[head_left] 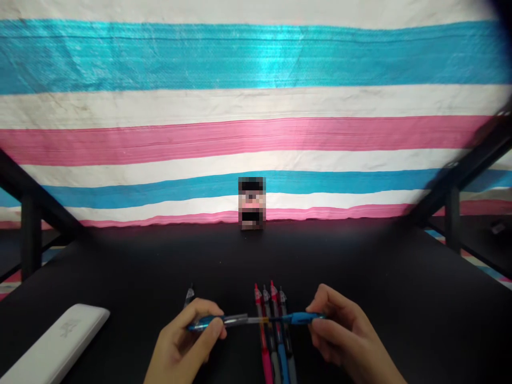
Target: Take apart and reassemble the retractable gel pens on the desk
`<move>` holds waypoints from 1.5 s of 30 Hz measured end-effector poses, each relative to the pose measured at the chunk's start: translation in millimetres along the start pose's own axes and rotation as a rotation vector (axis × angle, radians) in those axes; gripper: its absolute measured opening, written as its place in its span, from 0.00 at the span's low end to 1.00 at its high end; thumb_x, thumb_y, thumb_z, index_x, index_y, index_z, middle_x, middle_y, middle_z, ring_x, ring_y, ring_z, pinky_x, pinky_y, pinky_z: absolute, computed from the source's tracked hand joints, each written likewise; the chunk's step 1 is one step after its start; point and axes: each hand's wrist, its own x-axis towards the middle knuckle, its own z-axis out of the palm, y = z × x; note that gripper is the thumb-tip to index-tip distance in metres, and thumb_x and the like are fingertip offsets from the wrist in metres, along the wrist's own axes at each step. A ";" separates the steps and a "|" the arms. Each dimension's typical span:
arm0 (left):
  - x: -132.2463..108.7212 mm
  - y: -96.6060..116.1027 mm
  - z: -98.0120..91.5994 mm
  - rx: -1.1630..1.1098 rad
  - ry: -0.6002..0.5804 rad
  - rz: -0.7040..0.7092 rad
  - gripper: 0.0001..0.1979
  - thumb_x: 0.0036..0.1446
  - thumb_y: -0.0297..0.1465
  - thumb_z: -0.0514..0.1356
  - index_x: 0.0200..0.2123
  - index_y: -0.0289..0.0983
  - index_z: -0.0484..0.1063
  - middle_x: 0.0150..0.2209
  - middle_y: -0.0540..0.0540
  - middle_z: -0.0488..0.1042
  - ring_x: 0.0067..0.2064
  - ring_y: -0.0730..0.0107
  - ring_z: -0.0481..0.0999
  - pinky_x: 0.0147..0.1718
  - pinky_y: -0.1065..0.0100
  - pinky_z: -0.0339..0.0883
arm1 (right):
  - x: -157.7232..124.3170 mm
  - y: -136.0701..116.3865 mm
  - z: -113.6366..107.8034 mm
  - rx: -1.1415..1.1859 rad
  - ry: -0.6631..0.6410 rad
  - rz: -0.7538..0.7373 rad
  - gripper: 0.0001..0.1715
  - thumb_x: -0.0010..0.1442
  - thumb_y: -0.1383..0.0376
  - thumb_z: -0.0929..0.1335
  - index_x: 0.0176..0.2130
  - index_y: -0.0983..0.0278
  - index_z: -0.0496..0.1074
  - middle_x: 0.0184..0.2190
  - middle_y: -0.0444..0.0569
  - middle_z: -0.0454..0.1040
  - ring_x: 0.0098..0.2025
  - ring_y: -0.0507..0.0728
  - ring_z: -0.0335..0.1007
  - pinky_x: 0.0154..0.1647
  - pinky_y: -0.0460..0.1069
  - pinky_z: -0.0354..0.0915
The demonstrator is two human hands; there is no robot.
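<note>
My left hand (pixel 192 336) pinches the clear pen barrel (pixel 236 320), whose end within my fingers looks blue. My right hand (pixel 344 330) pinches the blue pen grip (pixel 298 318) between thumb and fingers. A thin refill (pixel 260 320) spans the gap between these two pen parts, which lie level in one line. Under them, several retractable pens (pixel 266 357) lie side by side on the black table, with red and dark clickers pointing away from me. Just beyond my left hand, another dark-tipped pen (pixel 189 293) shows, its lower part hidden by the hand.
A white rounded slab, like a power bank (pixel 60 341), lies at the left on the black table (pixel 152 266). At the table's back edge stands a small blurred-out object (pixel 252 205). Black metal frame bars (pixel 460 165) rise at both sides before a striped sheet (pixel 200 144).
</note>
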 end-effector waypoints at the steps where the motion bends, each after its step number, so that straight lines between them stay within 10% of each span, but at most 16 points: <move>1: 0.9 -1.1 -1.0 -0.006 -0.003 0.004 0.19 0.55 0.50 0.65 0.31 0.39 0.77 0.23 0.51 0.74 0.22 0.74 0.62 0.23 0.73 0.61 | 0.3 1.0 -1.4 0.012 0.013 -0.011 0.07 0.51 0.65 0.70 0.30 0.63 0.67 0.18 0.39 0.69 0.18 0.47 0.59 0.19 0.42 0.48; 32: 2.4 -0.9 -5.9 -0.067 -0.138 0.047 0.10 0.58 0.38 0.65 0.34 0.36 0.75 0.25 0.49 0.77 0.23 0.74 0.65 0.25 0.72 0.60 | -4.5 -5.0 0.5 0.046 0.037 -0.148 0.08 0.51 0.65 0.72 0.29 0.63 0.68 0.18 0.42 0.72 0.18 0.50 0.63 0.18 0.44 0.54; 45: -5.2 -2.6 -0.1 0.044 -0.272 0.091 0.07 0.58 0.35 0.66 0.32 0.37 0.77 0.26 0.48 0.79 0.23 0.74 0.70 0.23 0.74 0.63 | -12.7 10.3 9.5 -0.564 -0.064 -0.549 0.07 0.67 0.62 0.68 0.41 0.62 0.75 0.31 0.48 0.77 0.29 0.55 0.73 0.31 0.48 0.68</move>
